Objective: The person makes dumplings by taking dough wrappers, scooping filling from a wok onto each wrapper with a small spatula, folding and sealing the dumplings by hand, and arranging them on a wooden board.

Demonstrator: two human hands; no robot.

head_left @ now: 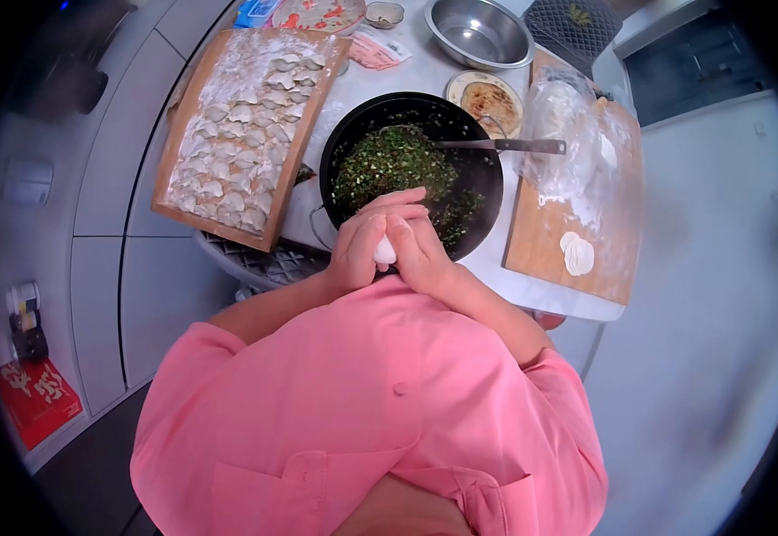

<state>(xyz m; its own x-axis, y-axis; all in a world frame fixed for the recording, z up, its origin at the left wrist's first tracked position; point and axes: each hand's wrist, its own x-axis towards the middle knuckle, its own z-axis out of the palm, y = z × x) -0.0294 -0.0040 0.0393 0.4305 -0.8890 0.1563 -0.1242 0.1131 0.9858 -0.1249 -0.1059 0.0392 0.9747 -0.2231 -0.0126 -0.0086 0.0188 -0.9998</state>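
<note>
My left hand (355, 254) and my right hand (423, 255) are pressed together around a white dumpling (384, 250), of which only a small part shows between the thumbs. Both are closed, held close to my chest at the near rim of a wide black pan (487, 210). Chopped green filling (393, 170) is heaped in that pan. A knife-like utensil with a dark handle (536, 146) rests across the pan's right side, its tip in the filling. On the right-hand board (541, 237) lies a small stack of round dumpling wrappers (577, 255).
To the left, a floured wooden board (219, 234) carries rows of dumplings (246, 143). Behind the pan stand a steel bowl (481, 36) and a plate with a browned flatbread (489, 100). A clear plastic bag (560, 134) lies on the right board. A white table (317, 230) holds everything.
</note>
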